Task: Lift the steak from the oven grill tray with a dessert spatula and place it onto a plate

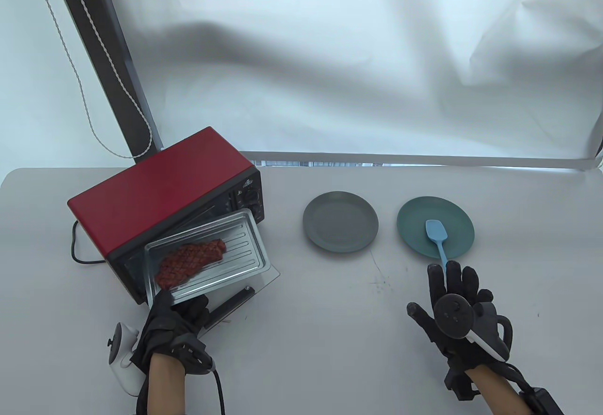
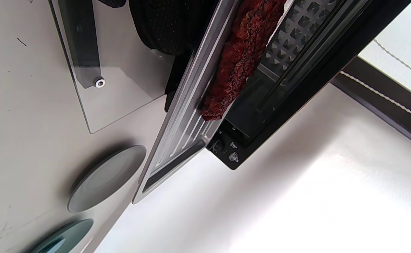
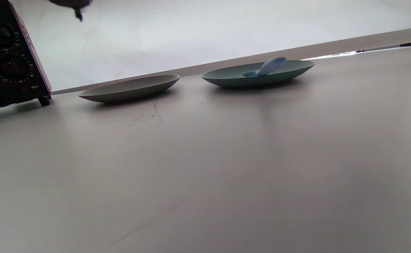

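Observation:
A grilled red-brown steak (image 1: 191,264) lies on the silver grill tray (image 1: 245,245), which is pulled partway out of the red toaster oven (image 1: 160,198). My left hand (image 1: 176,299) grips the tray's near edge; in the left wrist view the steak (image 2: 240,59) and tray (image 2: 180,133) fill the top. The light blue dessert spatula (image 1: 436,235) rests on the teal plate (image 1: 414,226), its handle pointing at my right hand (image 1: 450,283). That hand hovers open just short of the handle, fingers spread. A grey plate (image 1: 340,221) sits empty left of the teal one.
The oven's glass door (image 1: 256,288) lies folded down on the table under the tray. A black power cable (image 1: 74,245) loops left of the oven. A dark post (image 1: 103,57) and a hanging cord (image 1: 80,85) stand behind it. White cloth backs the table.

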`<state>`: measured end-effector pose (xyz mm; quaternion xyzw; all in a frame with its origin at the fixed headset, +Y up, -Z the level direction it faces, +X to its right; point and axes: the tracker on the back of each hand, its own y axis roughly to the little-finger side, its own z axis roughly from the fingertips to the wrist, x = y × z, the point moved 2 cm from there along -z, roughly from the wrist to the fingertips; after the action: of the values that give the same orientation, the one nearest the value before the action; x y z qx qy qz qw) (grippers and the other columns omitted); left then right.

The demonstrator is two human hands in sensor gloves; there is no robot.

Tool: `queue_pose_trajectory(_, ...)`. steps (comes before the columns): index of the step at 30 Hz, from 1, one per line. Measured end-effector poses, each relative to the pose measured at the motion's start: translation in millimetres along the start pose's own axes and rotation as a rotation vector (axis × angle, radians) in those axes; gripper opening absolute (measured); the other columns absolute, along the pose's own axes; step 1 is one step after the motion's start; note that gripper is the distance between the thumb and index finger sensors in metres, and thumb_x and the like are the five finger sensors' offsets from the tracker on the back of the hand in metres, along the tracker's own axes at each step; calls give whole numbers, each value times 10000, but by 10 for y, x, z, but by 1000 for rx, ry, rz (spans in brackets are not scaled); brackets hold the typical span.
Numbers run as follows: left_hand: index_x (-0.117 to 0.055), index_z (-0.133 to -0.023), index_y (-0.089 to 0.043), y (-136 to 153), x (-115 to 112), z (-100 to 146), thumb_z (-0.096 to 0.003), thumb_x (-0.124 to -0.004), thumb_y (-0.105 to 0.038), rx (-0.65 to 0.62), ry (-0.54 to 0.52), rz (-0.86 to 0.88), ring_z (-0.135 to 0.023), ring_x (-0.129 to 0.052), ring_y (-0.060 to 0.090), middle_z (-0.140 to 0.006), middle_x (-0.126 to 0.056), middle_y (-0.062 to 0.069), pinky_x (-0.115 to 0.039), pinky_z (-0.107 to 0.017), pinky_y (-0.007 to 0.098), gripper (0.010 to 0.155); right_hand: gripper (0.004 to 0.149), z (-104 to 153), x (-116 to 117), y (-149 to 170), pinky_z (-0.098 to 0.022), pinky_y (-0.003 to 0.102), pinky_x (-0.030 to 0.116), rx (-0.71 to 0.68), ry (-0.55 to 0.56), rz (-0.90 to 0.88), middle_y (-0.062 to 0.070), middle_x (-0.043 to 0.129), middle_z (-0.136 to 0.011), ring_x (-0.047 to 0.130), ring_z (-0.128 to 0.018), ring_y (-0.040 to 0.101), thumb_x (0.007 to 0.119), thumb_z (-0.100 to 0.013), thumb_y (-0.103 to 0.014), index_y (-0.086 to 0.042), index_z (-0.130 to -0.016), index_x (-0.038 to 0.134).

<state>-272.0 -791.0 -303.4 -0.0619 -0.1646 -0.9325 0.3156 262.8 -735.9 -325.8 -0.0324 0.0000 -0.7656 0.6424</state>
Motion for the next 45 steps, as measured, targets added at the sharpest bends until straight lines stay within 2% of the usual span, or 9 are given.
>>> queue_pose_trajectory(8,-474,-1074,-177,87,-238,-39,-746,-446,-521,23,89,-16,-965,-722,283,-1084,-642,63,-484,-776,613,476,877,3,9,-18,-699,815,183,-8,-8,4,296,-84,-1200,20,-1086,615,553,-635,-635,-215,-1123,-43)
queue_pose_trajectory(18,-486,-1081,-185,239,-639,-65,-740,-537,-506,79,254,-76,-996,-715,294,-1109,-635,64,-488,-775,611,470,879,18,35,-55,-694,817,188,-24,-23,5,306,-81,-1196,25,-1081,620,553,-636,-633,-206,-1124,-41)
queue_pose_trajectory(29,-487,-1099,-197,627,-986,-94,-748,-576,-486,202,360,-81,-1035,-688,294,-1141,-612,61,-477,-780,615,463,879,29,61,-95,-692,817,196,-49,-40,-20,312,-78,-1194,30,-1075,627,549,-638,-632,-198,-1123,-41)
queue_pose_trajectory(38,-470,-1118,-210,794,-1196,-25,-743,-594,-486,242,450,-103,-1049,-663,318,-1159,-585,74,-472,-776,625,482,867,67,50,-145,-702,806,255,-90,-25,-168,321,23,-1217,103,-1094,620,546,-632,-631,-181,-1140,6)
queue_pose_trajectory(45,-471,-1124,-206,1007,-1323,-4,-739,-603,-487,318,513,-147,-1056,-650,326,-1164,-578,75,-467,-773,634,494,822,90,26,-133,-738,758,363,-88,42,-344,300,159,-1239,243,-1122,585,513,-623,-626,-170,-1163,93)
